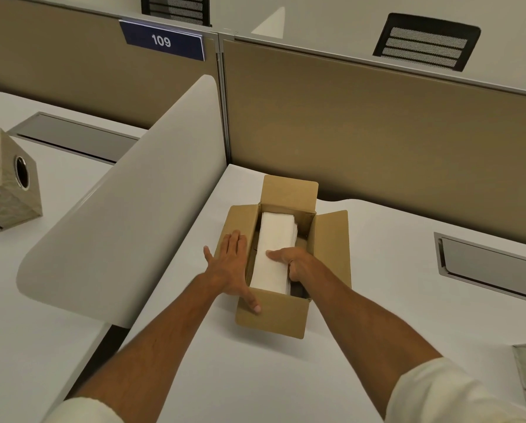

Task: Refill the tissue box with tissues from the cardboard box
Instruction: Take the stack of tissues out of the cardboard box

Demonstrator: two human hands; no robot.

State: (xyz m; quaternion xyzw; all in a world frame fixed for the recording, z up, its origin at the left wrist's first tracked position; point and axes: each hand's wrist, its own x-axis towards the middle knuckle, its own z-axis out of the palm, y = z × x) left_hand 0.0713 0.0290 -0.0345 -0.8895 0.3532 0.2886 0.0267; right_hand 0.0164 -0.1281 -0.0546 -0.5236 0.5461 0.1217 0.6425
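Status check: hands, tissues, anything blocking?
Left hand flat on cardboard box flap. Right hand grip on tissue stack, inside box. Nothing blocking.

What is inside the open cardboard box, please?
A white tissue stack fills the cardboard box; the right hand grips it. The bottom beneath is covered.

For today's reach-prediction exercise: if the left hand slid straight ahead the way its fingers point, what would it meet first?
The left hand lies flat on the cardboard box's left flap, fingers pointing away. Straight on, past the flap's far edge, it would probably meet the tan partition, though depth is unclear.
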